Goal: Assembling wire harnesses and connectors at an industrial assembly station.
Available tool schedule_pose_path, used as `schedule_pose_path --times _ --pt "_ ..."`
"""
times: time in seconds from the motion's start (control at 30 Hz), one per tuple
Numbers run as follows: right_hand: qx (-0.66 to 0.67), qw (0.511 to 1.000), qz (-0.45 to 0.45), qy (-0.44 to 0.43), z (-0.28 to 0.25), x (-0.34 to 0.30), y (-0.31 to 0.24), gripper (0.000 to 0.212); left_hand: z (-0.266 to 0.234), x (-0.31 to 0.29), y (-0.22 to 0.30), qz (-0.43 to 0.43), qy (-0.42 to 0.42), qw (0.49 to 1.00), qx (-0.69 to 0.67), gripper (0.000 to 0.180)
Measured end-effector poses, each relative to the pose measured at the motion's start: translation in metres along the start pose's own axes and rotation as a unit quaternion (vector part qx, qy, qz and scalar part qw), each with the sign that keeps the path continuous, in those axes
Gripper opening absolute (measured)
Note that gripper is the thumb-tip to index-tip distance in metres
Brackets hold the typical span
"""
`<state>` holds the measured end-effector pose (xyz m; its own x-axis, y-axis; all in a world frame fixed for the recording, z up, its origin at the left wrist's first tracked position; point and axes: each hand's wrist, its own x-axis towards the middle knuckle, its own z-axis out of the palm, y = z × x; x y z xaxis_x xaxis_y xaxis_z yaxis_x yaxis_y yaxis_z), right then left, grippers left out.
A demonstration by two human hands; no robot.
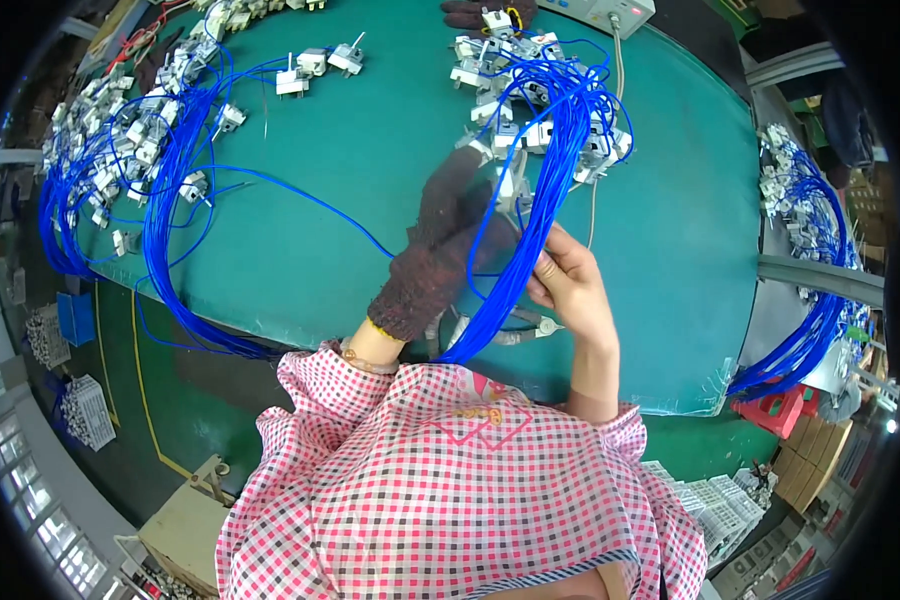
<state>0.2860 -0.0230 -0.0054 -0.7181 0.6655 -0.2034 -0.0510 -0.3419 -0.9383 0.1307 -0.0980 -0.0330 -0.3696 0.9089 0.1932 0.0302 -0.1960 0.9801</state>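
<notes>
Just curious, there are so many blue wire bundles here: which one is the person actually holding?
The middle bundle, looped up between the gloved left hand and bare right hand. The bundles at far left and far right lie untouched.

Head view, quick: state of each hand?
Left hand, gloved: grip closed on the blue wire bundle.
Right hand, bare: fingers pinching the same bundle.

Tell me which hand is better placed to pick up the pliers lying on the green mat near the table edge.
Probably the right hand: it's bare and sits just above the pliers, though it pinches the blue wire bundle. The gloved left hand lies farther away, under the wires.
</notes>
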Motion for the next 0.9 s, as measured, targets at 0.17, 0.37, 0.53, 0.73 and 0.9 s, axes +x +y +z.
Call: schedule_pose_path --times 0.17,0.37,0.53,0.73,0.9 --pt "-0.113 0.981 0.015 -0.155 -0.021 0.017 -0.012 0.017 -0.002 0.009 -0.008 -0.181 0.056 0.957 -0.222 0.038" --pt "-0.143 0.981 -0.034 -0.128 -0.017 0.016 -0.009 0.014 0.005 0.011 0.001 -0.228 0.088 0.901 -0.359 0.045" --pt "-0.282 0.949 -0.076 -0.115 -0.012 0.015 -0.019 0.012 -0.014 0.020 -0.011 -0.235 -0.055 0.837 -0.491 0.044" --pt "-0.280 0.933 -0.206 -0.089 -0.011 0.018 -0.003 0.018 -0.007 0.031 -0.007 -0.234 -0.015 0.972 -0.024 0.039" --pt "-0.146 0.961 -0.193 -0.132 -0.013 0.021 0.004 0.022 -0.006 0.027 0.002 -0.205 -0.033 0.978 0.021 0.041"
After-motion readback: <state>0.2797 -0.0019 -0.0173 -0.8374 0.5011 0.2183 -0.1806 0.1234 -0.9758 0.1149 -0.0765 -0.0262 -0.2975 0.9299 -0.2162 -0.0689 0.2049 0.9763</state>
